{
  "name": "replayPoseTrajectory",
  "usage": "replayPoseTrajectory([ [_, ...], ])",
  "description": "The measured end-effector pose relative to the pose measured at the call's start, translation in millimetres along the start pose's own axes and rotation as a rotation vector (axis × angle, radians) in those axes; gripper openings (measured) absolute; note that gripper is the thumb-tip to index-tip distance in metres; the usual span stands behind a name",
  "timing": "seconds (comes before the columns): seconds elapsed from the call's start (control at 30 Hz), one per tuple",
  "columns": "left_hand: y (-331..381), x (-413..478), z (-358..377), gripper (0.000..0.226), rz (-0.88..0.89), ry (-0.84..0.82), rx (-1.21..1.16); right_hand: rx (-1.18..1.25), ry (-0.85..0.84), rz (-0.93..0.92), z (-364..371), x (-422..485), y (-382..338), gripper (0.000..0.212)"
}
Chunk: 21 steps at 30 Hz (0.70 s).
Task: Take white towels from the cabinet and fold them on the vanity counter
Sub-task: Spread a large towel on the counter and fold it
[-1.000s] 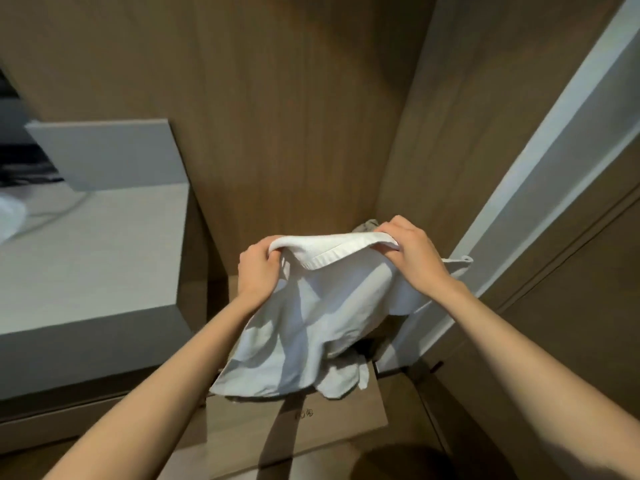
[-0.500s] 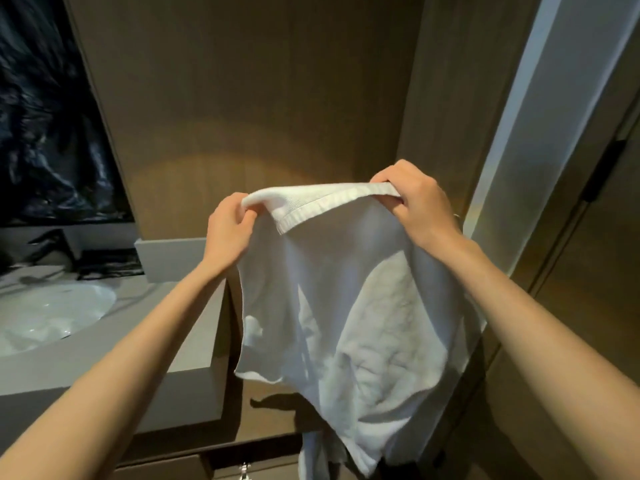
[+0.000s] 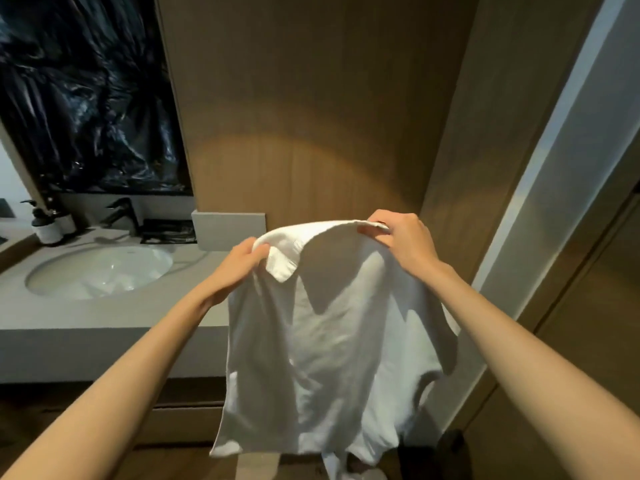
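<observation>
A white towel hangs in the air in front of me, held by its top edge. My left hand pinches the left corner, where a flap folds over. My right hand grips the right corner, a little higher. The cloth hangs down loosely past the bottom of the view. The grey vanity counter lies to the left of the towel, its right end just behind my left hand. The cabinet is out of sight.
A white oval sink is set in the counter, with a dark faucet and a soap dispenser behind it. A wood panel wall stands ahead. A pale door frame runs along the right.
Both hands lifted the towel up from low near the floor to chest height and spread it out. My view rose and turned left, bringing the sink and counter into sight.
</observation>
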<state>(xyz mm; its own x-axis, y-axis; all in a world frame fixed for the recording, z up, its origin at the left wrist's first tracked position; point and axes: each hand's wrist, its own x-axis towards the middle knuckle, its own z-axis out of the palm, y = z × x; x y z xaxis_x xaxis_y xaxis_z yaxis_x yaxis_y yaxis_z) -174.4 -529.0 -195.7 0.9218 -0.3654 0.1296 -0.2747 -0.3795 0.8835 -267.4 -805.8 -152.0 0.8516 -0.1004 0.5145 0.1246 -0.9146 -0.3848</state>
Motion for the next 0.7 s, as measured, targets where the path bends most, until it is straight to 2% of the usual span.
replayPoseTrajectory([
  [0.07, -11, -2, -25, 0.042, 0.021, -0.058, 0.0, 0.018, -0.003, -0.027, 13, 9, -13, 0.018],
  [0.13, -28, -3, -51, 0.074, 0.103, -0.121, 0.056, 0.042, -0.008, -0.04, 33, 20, -29, 0.018],
  [0.2, -51, 1, -78, 0.109, 0.237, -0.144, 0.256, 0.054, -0.011, -0.039, 56, 32, -47, 0.018],
  [0.27, -76, 6, -106, 0.119, 0.32, -0.124, 0.474, 0.055, -0.013, -0.04, 80, 46, -67, 0.017],
  [0.43, -119, 16, -173, 0.091, 0.331, -0.083, 0.531, 0.051, -0.023, -0.05, 136, 79, -123, 0.017],
  [0.6, -153, 48, -235, 0.063, 0.361, -0.016, 0.473, 0.037, -0.025, -0.033, 180, 111, -168, 0.013],
  [0.7, -148, 66, -256, 0.029, 0.16, 0.163, 0.302, 0.0, -0.013, -0.028, 195, 129, -188, 0.013],
])
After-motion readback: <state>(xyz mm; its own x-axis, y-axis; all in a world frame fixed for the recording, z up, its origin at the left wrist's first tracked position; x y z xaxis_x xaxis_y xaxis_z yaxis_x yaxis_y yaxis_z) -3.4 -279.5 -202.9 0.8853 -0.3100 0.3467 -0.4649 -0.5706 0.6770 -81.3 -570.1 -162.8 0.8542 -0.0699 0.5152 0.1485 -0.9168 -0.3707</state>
